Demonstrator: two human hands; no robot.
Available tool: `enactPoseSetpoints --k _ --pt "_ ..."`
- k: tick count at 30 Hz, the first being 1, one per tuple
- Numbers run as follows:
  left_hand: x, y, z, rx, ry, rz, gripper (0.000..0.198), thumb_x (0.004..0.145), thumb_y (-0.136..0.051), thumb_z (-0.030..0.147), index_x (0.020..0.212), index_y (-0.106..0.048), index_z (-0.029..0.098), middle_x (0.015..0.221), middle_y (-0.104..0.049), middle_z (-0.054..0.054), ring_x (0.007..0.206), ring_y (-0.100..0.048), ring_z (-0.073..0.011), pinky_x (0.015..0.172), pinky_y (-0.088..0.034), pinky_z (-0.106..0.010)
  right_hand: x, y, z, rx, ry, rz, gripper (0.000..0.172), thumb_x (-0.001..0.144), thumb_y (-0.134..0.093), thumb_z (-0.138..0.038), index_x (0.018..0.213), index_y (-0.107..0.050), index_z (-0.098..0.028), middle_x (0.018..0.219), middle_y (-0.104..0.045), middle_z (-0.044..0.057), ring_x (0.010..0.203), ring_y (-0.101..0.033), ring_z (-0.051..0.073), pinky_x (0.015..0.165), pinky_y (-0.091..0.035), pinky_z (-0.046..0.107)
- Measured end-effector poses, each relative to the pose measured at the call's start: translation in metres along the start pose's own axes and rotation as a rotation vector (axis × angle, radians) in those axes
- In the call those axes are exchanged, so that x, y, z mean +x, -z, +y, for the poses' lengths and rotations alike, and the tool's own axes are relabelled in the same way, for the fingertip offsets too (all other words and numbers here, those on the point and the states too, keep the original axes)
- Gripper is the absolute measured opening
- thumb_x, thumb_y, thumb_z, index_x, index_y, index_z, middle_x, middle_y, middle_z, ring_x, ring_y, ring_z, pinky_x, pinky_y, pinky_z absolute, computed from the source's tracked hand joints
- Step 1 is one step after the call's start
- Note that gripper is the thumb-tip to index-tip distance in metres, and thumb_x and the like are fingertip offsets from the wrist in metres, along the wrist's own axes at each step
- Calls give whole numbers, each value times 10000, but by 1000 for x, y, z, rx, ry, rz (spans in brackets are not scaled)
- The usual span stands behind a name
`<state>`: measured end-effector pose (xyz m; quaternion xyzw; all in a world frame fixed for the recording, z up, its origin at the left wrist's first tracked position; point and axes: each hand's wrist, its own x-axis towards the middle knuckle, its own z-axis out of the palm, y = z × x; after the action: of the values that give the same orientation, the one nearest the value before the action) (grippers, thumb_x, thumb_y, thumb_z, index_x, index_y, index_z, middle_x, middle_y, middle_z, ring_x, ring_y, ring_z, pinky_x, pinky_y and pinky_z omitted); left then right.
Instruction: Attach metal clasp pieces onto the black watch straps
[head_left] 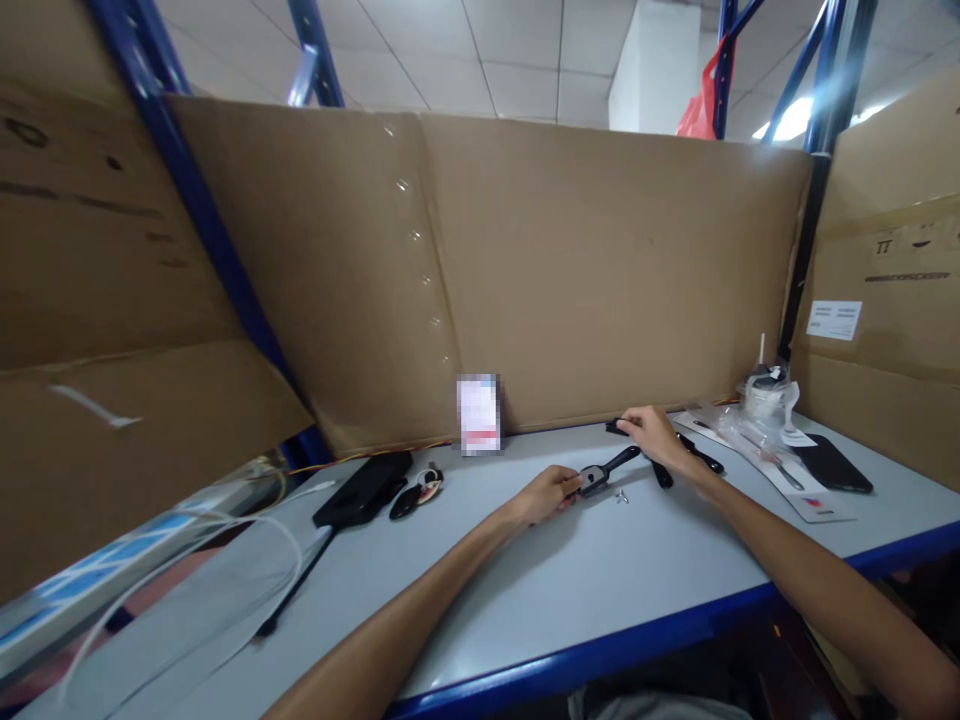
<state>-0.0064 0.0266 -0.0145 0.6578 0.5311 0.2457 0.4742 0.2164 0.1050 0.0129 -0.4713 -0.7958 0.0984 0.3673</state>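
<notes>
My left hand [551, 492] is closed around one end of a tool with a grey metal body [595, 479] and a black handle; the handle slants up to the right, and my fingers hide the near end. Just right of the tool lies a small silver metal piece [622, 496]. Farther back, my right hand [651, 436] pinches a small black piece [616, 426] near the cardboard wall. Below my right wrist lies a black handle [661, 473], partly covered by the hand. Another black-handled object [701, 455] rests just right of the wrist.
A phone-like screen [479, 415] leans on the back cardboard [615, 270]. Left are keys [427, 486], a black box [365, 489] with a cable, and a power strip [97, 565]. Right are packaging [787, 470], a black phone [832, 463] and a plastic cup [763, 392].
</notes>
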Motion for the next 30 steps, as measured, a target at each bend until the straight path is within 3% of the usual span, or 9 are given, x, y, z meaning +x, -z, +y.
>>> enactPoseSetpoints --k 3,6,12,18,25,30 --pt "-1 2 0 -19 25 17 392 830 -559 578 751 -473 204 493 -331 105 376 -192 -54 418 -90 -242 1 15 9 -185 -101 52 192 894 -564 -246 870 -745 -187 828 -738 50 796 -638 171 664 -370 239" --pt "-1 2 0 9 49 71 351 847 -549 533 744 -457 210 490 -328 106 378 -202 -60 417 -97 -238 -1 23 14 -291 -174 -26 189 843 -596 -174 955 -744 -205 948 -756 62 903 -663 186 671 -371 234" --pt "1 0 -2 176 -14 175 420 831 -530 593 707 -515 191 478 -346 85 410 -250 -76 457 -161 -245 -10 26 2 -415 -61 -262 233 761 -580 -104 885 -756 -192 929 -761 90 881 -678 215 636 -365 243" --pt "8 0 -8 290 -139 274 482 816 -467 630 642 -530 185 515 -416 33 507 -337 -116 518 -214 -258 -16 18 -4 -327 -10 -448 154 758 -677 -188 877 -773 -195 894 -752 75 811 -673 196 581 -354 227" --pt "11 10 -14 455 -173 391 410 892 -383 465 635 -533 183 576 -482 -1 570 -420 -145 562 -239 -262 -21 -1 -7 -276 42 -482 146 774 -675 -204 873 -781 -209 906 -751 67 842 -672 195 619 -393 223" --pt "12 19 -18 585 -126 503 409 933 -370 393 669 -590 172 619 -547 -22 597 -456 -153 581 -245 -258 -20 11 -11 -390 23 -354 207 855 -589 -221 949 -773 -197 1010 -751 118 958 -679 247 699 -422 252"
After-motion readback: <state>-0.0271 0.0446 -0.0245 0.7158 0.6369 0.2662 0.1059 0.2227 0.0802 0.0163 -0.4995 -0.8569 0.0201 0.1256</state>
